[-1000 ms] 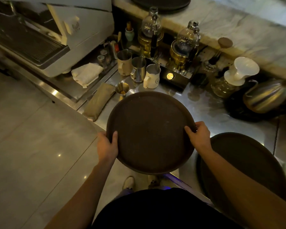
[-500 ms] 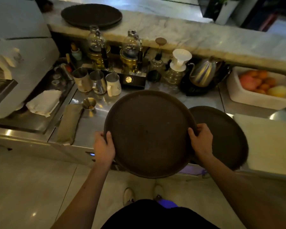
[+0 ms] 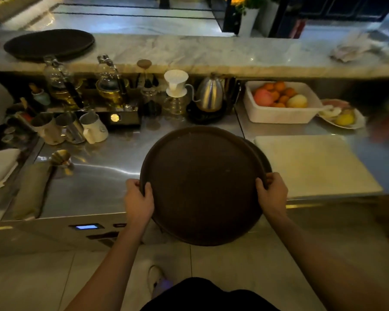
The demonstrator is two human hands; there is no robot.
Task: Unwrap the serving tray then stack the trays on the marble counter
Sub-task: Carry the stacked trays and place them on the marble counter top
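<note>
- Person stands at the steel bench (image 3: 94, 182), both arms out, holding a round brown tray (image 3: 202, 185) flat over the bench's front edge; its near part hangs past the edge, above the floor.
- Left hand (image 3: 138, 202) clamps the tray's left rim, thumb on top, fingers curled under.
- Right hand (image 3: 272, 190) clamps the right rim the same way, thumb on top.
- A second tray (image 3: 264, 157) shows as a thin crescent behind the held one's right side; cannot tell if the two touch.
- Marble counter (image 3: 211, 55) runs along the back, raised above the bench. At its left end lies a stack of dark trays (image 3: 48, 43), flat, well apart from the held tray.
- White board (image 3: 314, 164) sits at the bench's front right, just beside the trays.
- White tub (image 3: 281, 113) of fruit at the back right, under the counter's lip.
- Kettle (image 3: 210, 93) and white dripper (image 3: 175, 83) at the back middle.
- Three pitchers (image 3: 70, 129) stand at the back left; a folded cloth (image 3: 30, 189) lies along the left edge.
</note>
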